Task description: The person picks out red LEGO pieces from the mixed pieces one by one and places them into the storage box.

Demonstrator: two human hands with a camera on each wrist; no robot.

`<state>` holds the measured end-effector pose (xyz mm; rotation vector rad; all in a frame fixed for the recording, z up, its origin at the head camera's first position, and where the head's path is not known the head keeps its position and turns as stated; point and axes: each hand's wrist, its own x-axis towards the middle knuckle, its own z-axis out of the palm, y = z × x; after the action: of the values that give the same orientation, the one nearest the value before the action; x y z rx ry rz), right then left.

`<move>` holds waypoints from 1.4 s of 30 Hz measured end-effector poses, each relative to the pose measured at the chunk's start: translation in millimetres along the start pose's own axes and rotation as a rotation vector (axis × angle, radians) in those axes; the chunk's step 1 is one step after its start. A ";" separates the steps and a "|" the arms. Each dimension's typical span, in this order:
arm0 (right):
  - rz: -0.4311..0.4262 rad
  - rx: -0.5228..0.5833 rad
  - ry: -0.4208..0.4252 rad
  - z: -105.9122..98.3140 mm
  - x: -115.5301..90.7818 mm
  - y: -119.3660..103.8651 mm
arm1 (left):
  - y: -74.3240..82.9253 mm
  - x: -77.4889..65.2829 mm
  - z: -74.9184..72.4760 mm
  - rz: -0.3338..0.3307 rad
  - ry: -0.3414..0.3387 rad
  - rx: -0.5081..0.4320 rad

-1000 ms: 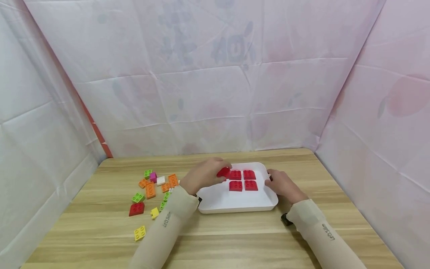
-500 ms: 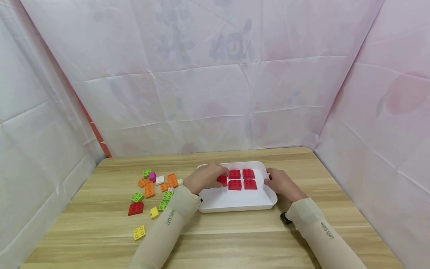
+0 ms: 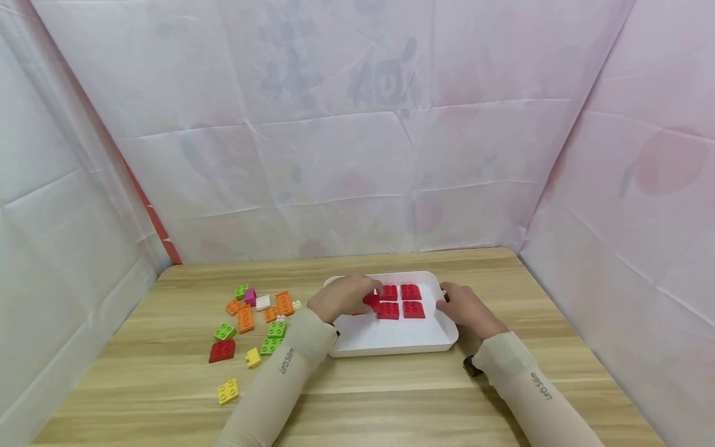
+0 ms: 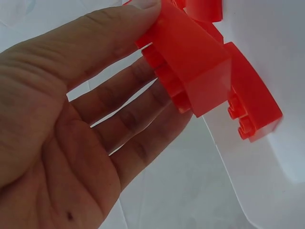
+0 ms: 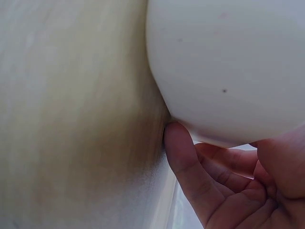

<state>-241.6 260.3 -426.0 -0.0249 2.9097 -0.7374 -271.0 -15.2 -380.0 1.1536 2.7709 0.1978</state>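
A white tray [image 3: 396,338] lies on the table with several red toy building bricks [image 3: 413,309] standing in two rows inside. My left hand [image 3: 343,297] reaches over the tray's left part and pinches a red brick [image 4: 190,62] between thumb and fingers, its studs turned towards the fingers in the left wrist view. Just beyond it, another red brick [image 4: 257,105] rests in the tray. At the tray's right edge, my right hand [image 3: 468,307] grips the rim; the right wrist view has its fingers [image 5: 181,148] curled at the tray's corner.
Loose bricks lie left of the tray: orange ones [image 3: 245,318], green ones [image 3: 276,329], yellow ones [image 3: 228,391], a red one [image 3: 222,351], a magenta one [image 3: 250,297] and a white one [image 3: 263,302]. A white cloth [image 3: 329,155] closes off the back and sides.
The left hand has lowered the red brick and brought it slightly nearer, beside the front row. The right hand keeps its hold on the tray rim. The head view has shifted a little.
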 end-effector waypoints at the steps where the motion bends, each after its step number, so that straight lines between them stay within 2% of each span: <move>1: 0.000 0.001 0.000 0.7 0.0 0.0 | -0.1 0.7 0.8 0.000 -0.003 0.004; 12: 0.002 0.008 -0.001 -0.2 -0.5 -1.0 | -1.5 3.0 6.8 -0.061 -0.084 -0.046; 26: -0.039 -0.008 0.023 -0.3 -3.1 -1.6 | -2.8 2.8 14.6 -0.105 -0.132 -0.064; 42: -0.034 0.003 0.018 -0.7 -4.5 -2.6 | -0.3 1.1 15.9 -0.123 -0.123 -0.045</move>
<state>-237.4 258.6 -423.6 -0.0678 2.9320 -0.7516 -269.3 -13.5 -395.7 0.9479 2.7032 0.1693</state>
